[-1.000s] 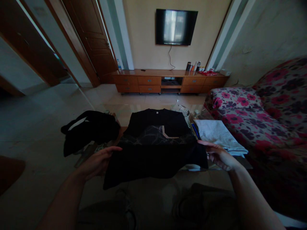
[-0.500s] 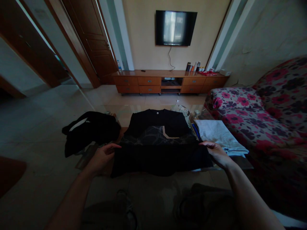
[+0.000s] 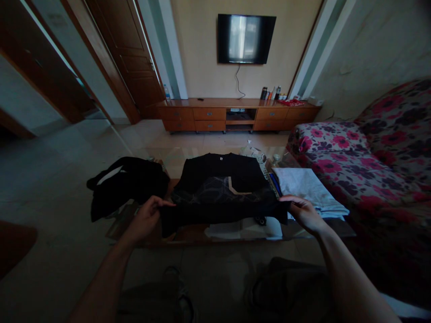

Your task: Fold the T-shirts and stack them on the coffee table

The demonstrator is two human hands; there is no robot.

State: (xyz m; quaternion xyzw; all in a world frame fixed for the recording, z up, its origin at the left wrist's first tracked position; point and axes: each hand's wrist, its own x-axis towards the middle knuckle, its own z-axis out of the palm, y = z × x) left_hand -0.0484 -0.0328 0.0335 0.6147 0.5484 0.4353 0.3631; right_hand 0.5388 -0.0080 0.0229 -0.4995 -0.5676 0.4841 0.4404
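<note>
A black shirt (image 3: pixel 215 172) with a patterned band and a light angular stripe lies across the glass table, its neckline on the far side. My left hand (image 3: pixel 148 218) pinches the shirt's near left side, thumb and fingers closed on the fabric. On the near right side, my right hand (image 3: pixel 304 215) grips the cloth in the same way. Between both hands the near part of the shirt is bunched into a dark strip, with its lower corners hanging down.
Left of the shirt is a heap of black clothing (image 3: pixel 131 184). A folded light grey cloth (image 3: pixel 303 188) lies on the right. The glass table's (image 3: pixel 340 228) near edge faces me. Beyond stand a low wooden cabinet (image 3: pixel 210 114) and a flowered sofa (image 3: pixel 363 170).
The shirt's near edge has risen and drawn back, uncovering white items under the glass. My left hand has shifted slightly right and up; my right hand has barely moved.
</note>
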